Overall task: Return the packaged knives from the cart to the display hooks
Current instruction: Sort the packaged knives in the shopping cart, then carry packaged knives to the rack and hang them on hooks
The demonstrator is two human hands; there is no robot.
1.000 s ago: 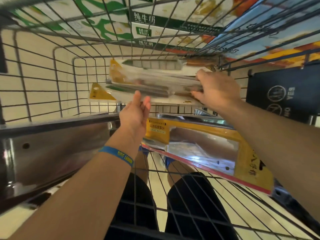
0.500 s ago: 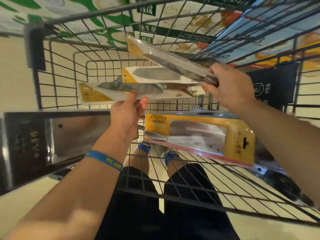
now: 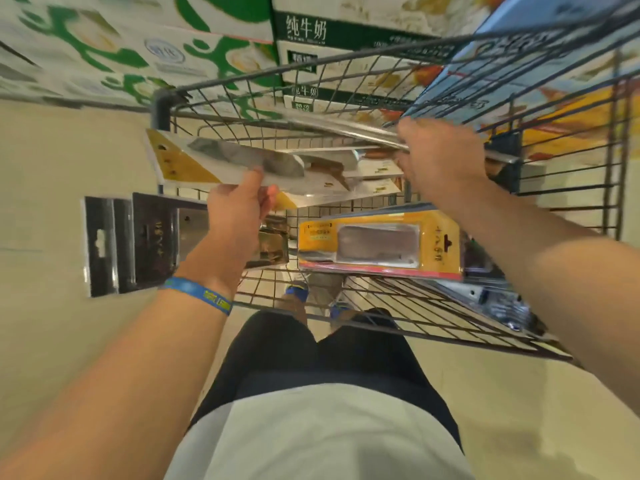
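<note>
Left hand (image 3: 239, 209): at 10 o'clock from the middle of the view, pinching the lower edge of the white-and-yellow knife pack (image 3: 214, 161) with the thumb pressed on top. Other fingers underneath, hidden.
Right hand (image 3: 440, 157): at 1 o'clock, curled round the right end of the upper knife pack (image 3: 339, 128). Exact grip lost in blur.
White-and-yellow knife pack: held above the cart (image 3: 433, 317), nearly flat, with the yellow corner and hang hole toward 9 o'clock and a grey blade behind the clear window.
Upper knife pack: blurred and silvery, slanting from 11 o'clock down into the right hand, over the other packs.
Middle knife packs (image 3: 367, 174): between the two hands, overlapping like a fan, with brown handles – cannot tell which hand carries them.
Yellow cleaver pack (image 3: 377, 244): lying in the cart at 4 o'clock from the left hand, under the right forearm, apart from both hands.
Cart: dark wire basket, filling the view from 12 to 4 o'clock.
Dark packs (image 3: 131, 244): at 9 o'clock, just beside the left wrist, glossy, with hang slots. Inside or outside the cart, cannot tell.
Wristband (image 3: 197, 294): blue, round the left wrist.
Milk cartons (image 3: 304, 32): at 12 o'clock beyond the cart, green and white.
</note>
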